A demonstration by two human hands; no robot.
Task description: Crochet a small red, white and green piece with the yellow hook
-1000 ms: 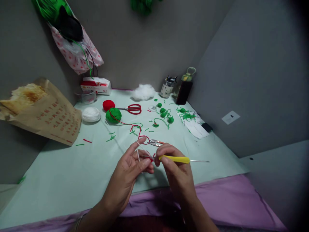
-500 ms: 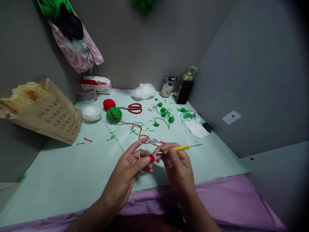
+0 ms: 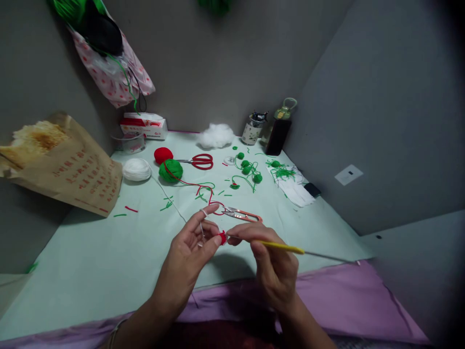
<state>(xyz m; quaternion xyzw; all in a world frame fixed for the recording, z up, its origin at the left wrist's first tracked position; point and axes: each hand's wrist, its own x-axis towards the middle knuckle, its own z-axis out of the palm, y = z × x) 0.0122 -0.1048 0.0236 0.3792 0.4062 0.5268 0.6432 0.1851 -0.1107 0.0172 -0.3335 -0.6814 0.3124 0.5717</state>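
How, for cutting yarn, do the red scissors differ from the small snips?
The red scissors are bigger, with two red loop handles; the small snips have one orange bow handle. The red scissors lie far back beside the green yarn ball; the small snips lie just beyond the right hand. Both lie flat, untouched.

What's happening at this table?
A person is crocheting at a pale green table. The left hand pinches a small red piece, with white yarn looped over the index finger. The right hand holds a yellow-handled crochet hook, its tip at the red piece. Thread snips lie just beyond the hands. Farther back are a green yarn ball, a red yarn ball and red scissors.
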